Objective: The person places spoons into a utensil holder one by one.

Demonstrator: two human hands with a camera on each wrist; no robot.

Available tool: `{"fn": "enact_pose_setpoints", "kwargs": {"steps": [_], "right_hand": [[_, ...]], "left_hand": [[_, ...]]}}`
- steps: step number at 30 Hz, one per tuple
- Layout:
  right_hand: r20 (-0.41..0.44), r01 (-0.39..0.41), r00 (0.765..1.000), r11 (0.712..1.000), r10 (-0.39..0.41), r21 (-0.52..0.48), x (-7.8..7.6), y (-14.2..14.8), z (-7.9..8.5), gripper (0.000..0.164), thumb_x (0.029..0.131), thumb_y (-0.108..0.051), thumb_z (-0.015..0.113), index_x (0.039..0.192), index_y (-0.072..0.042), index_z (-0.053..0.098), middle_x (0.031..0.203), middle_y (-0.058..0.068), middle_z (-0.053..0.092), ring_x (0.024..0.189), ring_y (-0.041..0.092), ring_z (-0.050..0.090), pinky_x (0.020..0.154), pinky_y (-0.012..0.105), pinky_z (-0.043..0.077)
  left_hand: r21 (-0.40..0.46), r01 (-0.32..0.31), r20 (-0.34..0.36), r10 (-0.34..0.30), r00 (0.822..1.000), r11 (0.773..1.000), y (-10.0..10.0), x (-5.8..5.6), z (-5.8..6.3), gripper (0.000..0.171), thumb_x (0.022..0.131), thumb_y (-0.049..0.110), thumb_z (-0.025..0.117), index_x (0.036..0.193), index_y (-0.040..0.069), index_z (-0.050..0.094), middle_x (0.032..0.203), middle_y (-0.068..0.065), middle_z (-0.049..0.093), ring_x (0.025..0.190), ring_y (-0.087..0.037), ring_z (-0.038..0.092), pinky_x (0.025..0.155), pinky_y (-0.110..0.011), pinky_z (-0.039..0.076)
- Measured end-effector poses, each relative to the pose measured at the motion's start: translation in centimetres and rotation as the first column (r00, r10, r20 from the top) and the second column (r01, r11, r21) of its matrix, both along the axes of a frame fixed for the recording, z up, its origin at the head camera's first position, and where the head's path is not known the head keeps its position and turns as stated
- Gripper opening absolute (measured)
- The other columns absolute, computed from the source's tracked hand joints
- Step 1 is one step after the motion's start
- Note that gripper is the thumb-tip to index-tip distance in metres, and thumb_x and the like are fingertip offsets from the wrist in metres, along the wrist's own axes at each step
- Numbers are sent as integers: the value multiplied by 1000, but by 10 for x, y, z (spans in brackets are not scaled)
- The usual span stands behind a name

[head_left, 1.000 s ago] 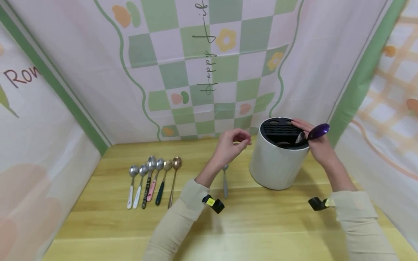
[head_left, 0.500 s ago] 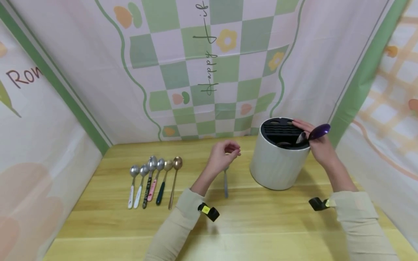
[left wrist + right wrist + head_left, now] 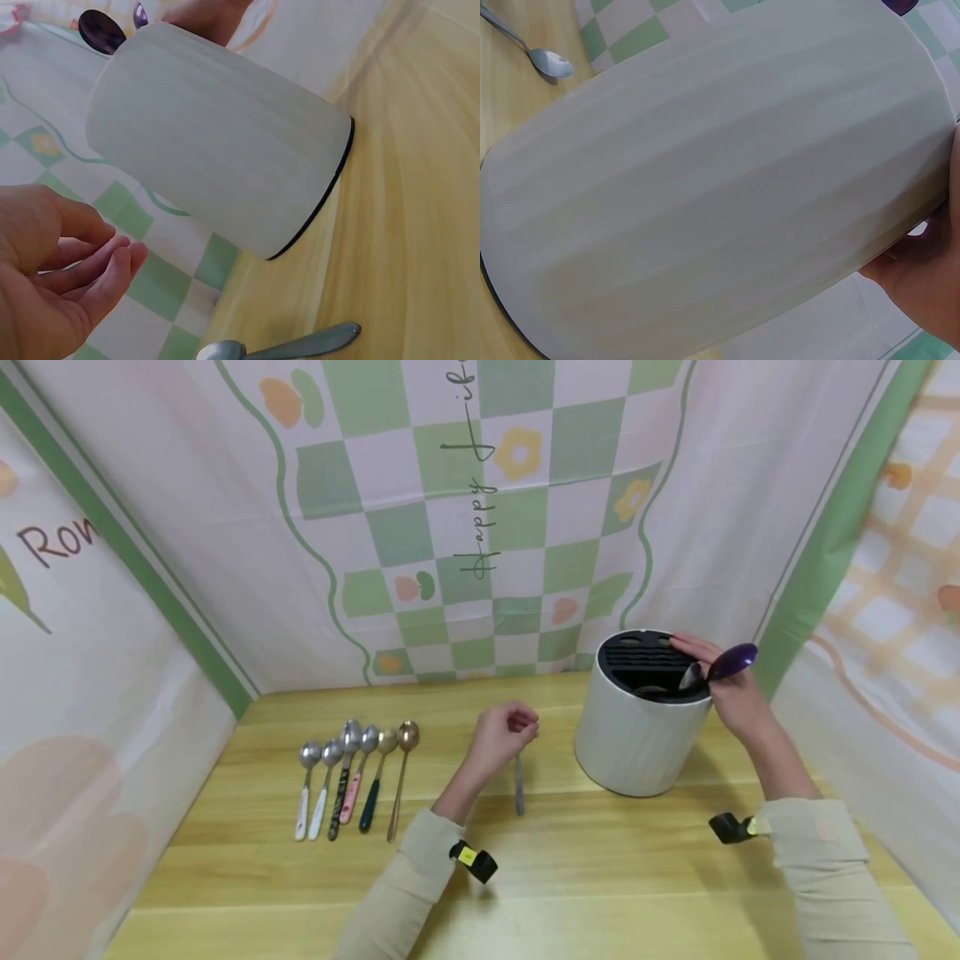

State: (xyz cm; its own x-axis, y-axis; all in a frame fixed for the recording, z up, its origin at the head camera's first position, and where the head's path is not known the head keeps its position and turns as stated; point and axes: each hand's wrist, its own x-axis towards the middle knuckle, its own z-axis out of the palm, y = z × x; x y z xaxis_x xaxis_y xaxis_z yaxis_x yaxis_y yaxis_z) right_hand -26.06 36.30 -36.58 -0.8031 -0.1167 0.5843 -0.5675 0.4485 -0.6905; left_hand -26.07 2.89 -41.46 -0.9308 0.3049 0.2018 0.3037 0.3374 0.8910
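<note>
Head view: left hand, fingers loosely curled, holding nothing, near spoon on counter, eight o'clock from utensil holder; right hand, fingers straight, touching holder's three-o'clock rim.

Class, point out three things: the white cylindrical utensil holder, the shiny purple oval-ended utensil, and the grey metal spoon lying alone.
White cylindrical utensil holder (image 3: 639, 743): head view, front of outer wall.
Shiny purple oval-ended utensil (image 3: 734, 662): head view, oval end.
Grey metal spoon (image 3: 301, 346): left wrist view, handle.

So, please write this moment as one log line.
left hand: empty; right hand: touching holder; gray spoon: on table; six spoons: side by side
</note>
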Motion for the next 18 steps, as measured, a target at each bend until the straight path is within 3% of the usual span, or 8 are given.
{"fn": "enact_pose_setpoints", "kwargs": {"steps": [7, 13, 18], "right_hand": [[-16, -8, 1000, 1000, 7, -16, 1, 0, 0, 35, 102, -1, 41, 132, 6, 58, 134, -27, 54, 128, -11, 42, 108, 7, 27], [-14, -11, 1000, 1000, 10, -23, 2, 0, 0, 35, 103, -2, 41, 133, 4, 58, 134, -27, 54, 127, -11, 42, 109, 8, 27], [10, -8, 1000, 1000, 8, -18, 2, -1, 1, 36, 103, -2, 40, 134, 4, 57, 135, -26, 53, 128, -11, 41, 109, 7, 26]], "left_hand": [[-149, -26, -24, 22, 999, 989, -4, 3, -13, 7, 90, 2, 70, 96, -1, 70, 91, -13, 73, 79, -16, 66, 66, -15, 53], [-295, -54, -28, 47, 998, 954, -5, 6, -24, 8, 87, 4, 73, 95, 1, 72, 88, -10, 73, 75, -14, 67, 63, -15, 54], [-370, -67, -32, 60, 998, 927, -7, 6, -30, 7, 85, 3, 74, 91, 0, 72, 84, -9, 72, 69, -12, 64, 59, -14, 52]]}}
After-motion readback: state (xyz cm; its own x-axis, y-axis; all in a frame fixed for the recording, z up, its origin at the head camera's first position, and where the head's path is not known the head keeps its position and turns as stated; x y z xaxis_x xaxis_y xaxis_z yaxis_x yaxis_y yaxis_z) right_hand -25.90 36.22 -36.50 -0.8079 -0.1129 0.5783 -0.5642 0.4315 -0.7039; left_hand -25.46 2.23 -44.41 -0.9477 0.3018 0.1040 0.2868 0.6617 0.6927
